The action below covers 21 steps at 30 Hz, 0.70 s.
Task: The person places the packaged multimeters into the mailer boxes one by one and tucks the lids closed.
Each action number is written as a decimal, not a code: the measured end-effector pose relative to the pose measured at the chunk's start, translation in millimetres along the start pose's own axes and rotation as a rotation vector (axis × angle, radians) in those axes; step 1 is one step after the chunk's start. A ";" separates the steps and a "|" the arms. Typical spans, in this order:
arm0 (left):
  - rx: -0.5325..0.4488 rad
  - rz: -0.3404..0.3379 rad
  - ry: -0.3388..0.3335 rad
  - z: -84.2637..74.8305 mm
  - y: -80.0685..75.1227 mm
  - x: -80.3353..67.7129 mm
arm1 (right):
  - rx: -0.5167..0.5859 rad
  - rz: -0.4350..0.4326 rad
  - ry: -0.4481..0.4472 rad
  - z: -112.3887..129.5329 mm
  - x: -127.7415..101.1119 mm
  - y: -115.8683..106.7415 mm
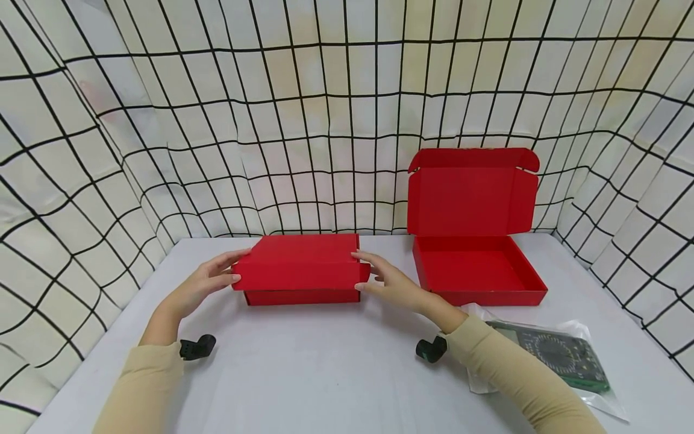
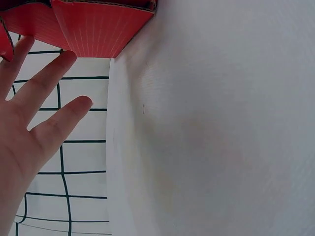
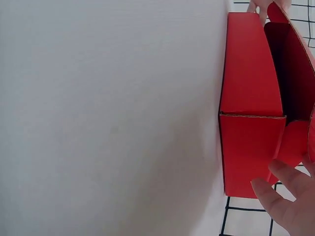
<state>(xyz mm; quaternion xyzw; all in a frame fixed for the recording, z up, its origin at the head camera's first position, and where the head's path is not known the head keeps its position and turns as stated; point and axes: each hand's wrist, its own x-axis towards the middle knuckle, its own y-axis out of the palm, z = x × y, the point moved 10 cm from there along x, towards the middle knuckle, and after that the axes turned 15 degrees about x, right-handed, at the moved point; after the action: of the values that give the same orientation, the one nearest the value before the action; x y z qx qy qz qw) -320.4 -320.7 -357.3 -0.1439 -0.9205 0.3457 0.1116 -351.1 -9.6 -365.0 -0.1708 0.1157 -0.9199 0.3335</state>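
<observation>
Left hand: my left hand is sitting at the left end of the red box, fingers straight-ish, fingertips touching the lid's left edge. In the left wrist view the fingers are spreading out flat, not curling round anything.

Right hand: my right hand is doing the same on the other end, fingers extended and touching the lid's right corner. The right wrist view is showing just the fingertips beside the box's end wall.

Red box: it's lying mid-table on the white table, between my two hands, lid nearly down. The right wrist view is showing a dark gap under the lid, so it isn't fully shut.

Second box: another red box, the open one, is standing just to the right, lid upright, well clear of my right hand.

Bag: a clear plastic bag with a green circuit board inside is lying near my right forearm, in front of the open box.

Writing: I'm not seeing any readable label or brand; any print on the board is too small to make out.

Backdrop: a white sheet with a black grid is hanging around the table.
</observation>
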 end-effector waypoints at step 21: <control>0.346 0.032 -0.057 -11.0 17.0 5.9 | -0.086 0.039 0.027 -7.8 -3.4 10.8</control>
<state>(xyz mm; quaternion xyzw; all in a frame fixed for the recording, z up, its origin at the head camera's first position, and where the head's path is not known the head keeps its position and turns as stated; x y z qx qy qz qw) -319.3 -299.8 -360.0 -0.1274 -0.8478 0.5045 0.1028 -345.5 -14.7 -376.5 -0.1702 0.1629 -0.9097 0.3421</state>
